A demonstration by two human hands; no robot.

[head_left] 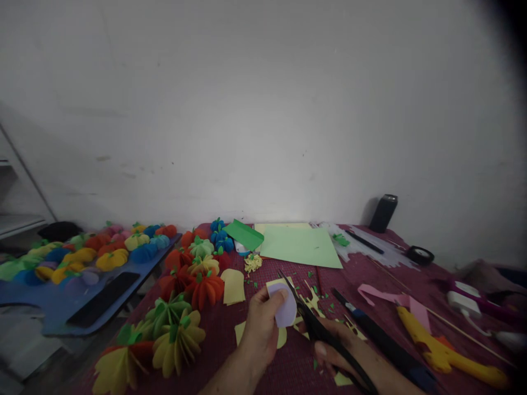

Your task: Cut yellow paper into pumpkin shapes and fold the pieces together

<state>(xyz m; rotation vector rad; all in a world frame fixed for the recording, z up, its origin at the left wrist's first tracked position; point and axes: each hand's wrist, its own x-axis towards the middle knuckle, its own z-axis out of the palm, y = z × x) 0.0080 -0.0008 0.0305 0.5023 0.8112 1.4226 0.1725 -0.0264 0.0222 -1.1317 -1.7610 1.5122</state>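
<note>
Between the thumb and fingers of my left hand (262, 325) is a lilac paper piece (285, 310) with a rounded edge, laid over pale yellow paper (273, 285). My right hand (342, 345) is closed around black-handled scissors (316, 330). Their blades stand beside the right edge of the held papers, with the tips pointing up and away. Whether the blades touch the paper I cannot tell. Yellow paper scraps (312, 298) and small green bits lie around and under my hands. A stack of yellow paper pieces (234, 286) rests left of my left hand.
Folded-paper pumpkins (206, 289) crowd the table's left side; more cover a blue side table (57, 318). Pale green sheets (302, 245) lie at the back. On the right are a dark blue-black utility knife (385, 343), a yellow glue gun (442, 351), tape (420, 254) and a black can (383, 213).
</note>
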